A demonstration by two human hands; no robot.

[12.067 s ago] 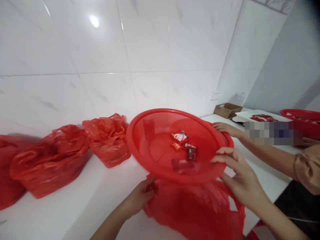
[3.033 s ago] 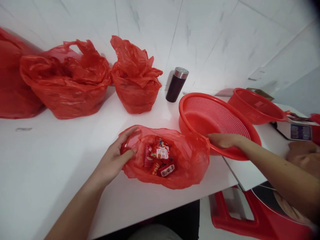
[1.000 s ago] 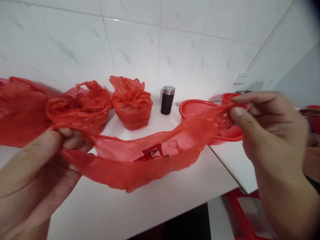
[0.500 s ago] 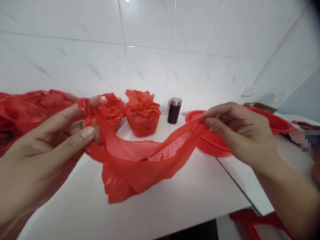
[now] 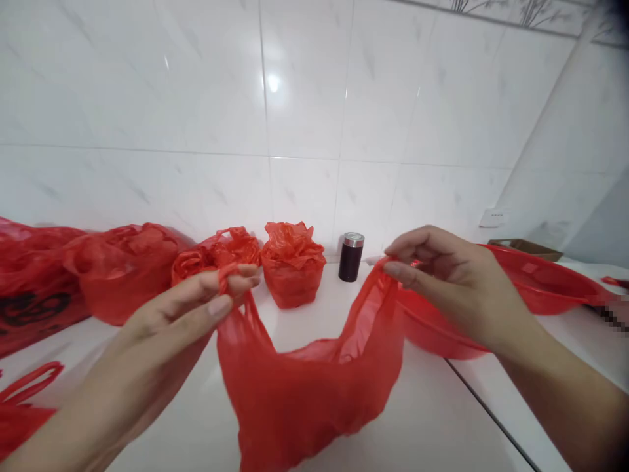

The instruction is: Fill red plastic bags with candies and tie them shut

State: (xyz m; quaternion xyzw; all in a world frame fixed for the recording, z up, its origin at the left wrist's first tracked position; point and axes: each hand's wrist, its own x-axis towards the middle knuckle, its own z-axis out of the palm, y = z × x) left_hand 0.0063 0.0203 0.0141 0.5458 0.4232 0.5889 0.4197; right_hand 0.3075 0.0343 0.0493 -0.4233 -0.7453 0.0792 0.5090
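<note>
A red plastic bag [image 5: 314, 400] hangs between my two hands above the white table [image 5: 422, 419], its mouth drooping in the middle. My left hand [image 5: 181, 321] has one handle looped round a finger, with the thumb close beneath. With thumb and fingertips, my right hand [image 5: 442, 275] pinches the other handle at its top. The lower end of the bag runs out of the picture. Behind my right hand a red plastic basin [image 5: 437, 331] is partly hidden by the hand and the bag.
Along the tiled wall stand several filled red bags, including an upright one [image 5: 293, 269] and a wide one [image 5: 128, 278]. A dark cup with a silver lid [image 5: 350, 257] stands near the wall. Another red basin [image 5: 545, 288] is at the right, before a brown tray [image 5: 523, 249].
The bag's handles have come up and it hangs lower and more upright, its sides steeper. My view has tilted up, showing more wall. Both hands keep their hold.
</note>
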